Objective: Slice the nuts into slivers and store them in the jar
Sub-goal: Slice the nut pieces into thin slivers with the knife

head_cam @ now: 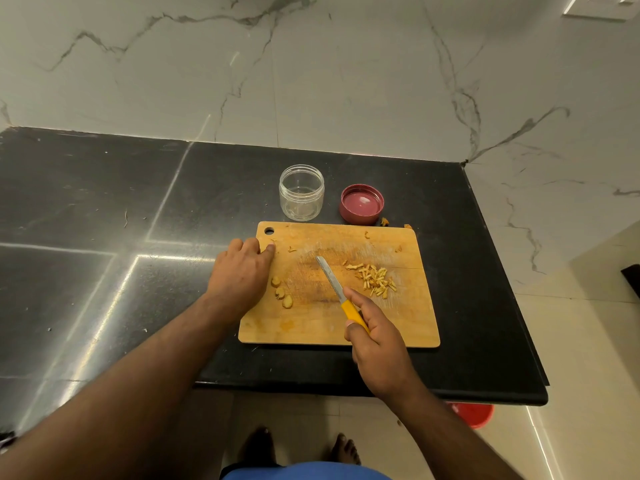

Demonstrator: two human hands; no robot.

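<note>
**Knife over board, slivers piled, jar standing open**

Wooden cutting board (332, 320) flat on the dark table (104, 209), near the front right corner. Right hand (375, 336) wrapped around the yellow handle of a knife (341, 294), fingers curled tight on it; blade angled up and to the left over the middle of the board, tip well short of the far edge. Cannot tell whether the blade touches the wood. Just right of the blade, a loose pile of slivers (374, 280), pale and thin, with a few stray bits scattered toward the far edge and right side of the board.

Left hand (242, 271) palm-down at the board's left edge, fingers relaxed and spread, fingertips (269, 250) resting on the wood near the hanging hole; gripping nothing. Just beside its wrist side, three whole nuts (282, 295) in a short diagonal row on the board.

Behind the board, apart from it: clear jar (301, 192) upright, uncapped, seemingly with nothing inside. To its right, red lid (362, 204) lying inside-up on the table. Two small crumbs on the table just past the board's far right corner.

Marble-patterned wall (346, 81) behind. Bare feet on pale floor tiles below the table edge, and a red bucket (474, 414) partly hidden under it.
</note>
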